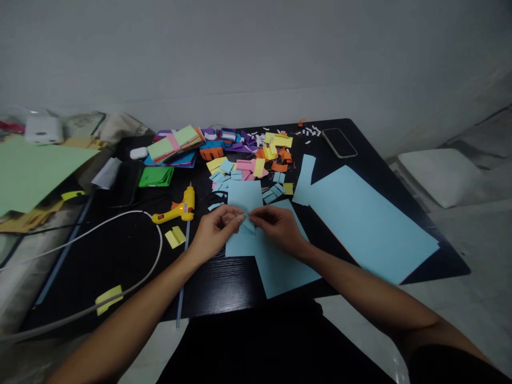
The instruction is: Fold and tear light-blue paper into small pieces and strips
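Observation:
Between my two hands is a small piece of light blue paper (pixel 248 225), pinched from both sides. My left hand (pixel 219 226) has thumb and forefinger closed at its left edge. On the other side, my right hand (pixel 280 226) grips it with bent fingertips. Directly beneath lie light blue paper sheets (pixel 240 248), one overlapping another (pixel 280 272). Just beyond the hands are small folded blue paper pieces (pixel 274 193). A yellow hot glue gun (pixel 176 208) rests left of my left hand, nozzle pointing away from me.
A stack of large blue sheets (pixel 372 224) and a phone (pixel 339 143) lie on the right. Colored paper bundles (pixel 176 145), green papers (pixel 156 176) and scraps (pixel 248 141) line the back. A white cable (pixel 160 250) loops across the left; a glue stick (pixel 182 290) overhangs the front edge.

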Available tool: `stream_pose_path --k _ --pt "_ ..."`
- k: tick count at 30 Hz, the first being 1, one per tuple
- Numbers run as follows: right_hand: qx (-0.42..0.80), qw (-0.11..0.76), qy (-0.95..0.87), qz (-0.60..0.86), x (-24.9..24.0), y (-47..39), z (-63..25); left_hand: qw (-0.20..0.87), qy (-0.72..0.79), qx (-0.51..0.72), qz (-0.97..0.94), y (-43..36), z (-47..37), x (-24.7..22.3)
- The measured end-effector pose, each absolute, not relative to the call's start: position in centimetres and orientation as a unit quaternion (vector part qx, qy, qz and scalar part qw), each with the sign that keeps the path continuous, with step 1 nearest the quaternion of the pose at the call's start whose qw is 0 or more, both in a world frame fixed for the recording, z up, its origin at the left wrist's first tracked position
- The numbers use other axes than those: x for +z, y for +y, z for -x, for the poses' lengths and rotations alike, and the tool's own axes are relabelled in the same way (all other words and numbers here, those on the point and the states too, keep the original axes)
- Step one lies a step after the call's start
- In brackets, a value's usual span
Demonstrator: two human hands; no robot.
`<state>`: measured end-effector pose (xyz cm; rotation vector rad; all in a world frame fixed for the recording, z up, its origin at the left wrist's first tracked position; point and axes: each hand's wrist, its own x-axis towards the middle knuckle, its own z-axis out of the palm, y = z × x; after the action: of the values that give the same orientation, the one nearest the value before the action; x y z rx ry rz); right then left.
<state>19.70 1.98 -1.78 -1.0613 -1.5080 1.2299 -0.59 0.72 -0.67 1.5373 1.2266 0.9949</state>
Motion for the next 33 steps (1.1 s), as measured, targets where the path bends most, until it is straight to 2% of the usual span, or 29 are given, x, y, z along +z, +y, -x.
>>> stream_pose_path --k 4,16,33 --pt "0.506 0.449 -0.598 0.43 -1.81 2.03 -19.68 0.434 0.499 0.361 -0.657 0.67 0.66 -0.7" --pt "0.513 0.454 -0.594 0.422 -1.99 2.01 -19.65 0.426 0.488 0.372 -0.665 0.73 0.83 -0.8" --pt "0.521 0.384 -0.638 0.417 -1.61 2.06 -19.88 0.395 0.465 0.34 -0.715 0.65 0.89 -0.76"
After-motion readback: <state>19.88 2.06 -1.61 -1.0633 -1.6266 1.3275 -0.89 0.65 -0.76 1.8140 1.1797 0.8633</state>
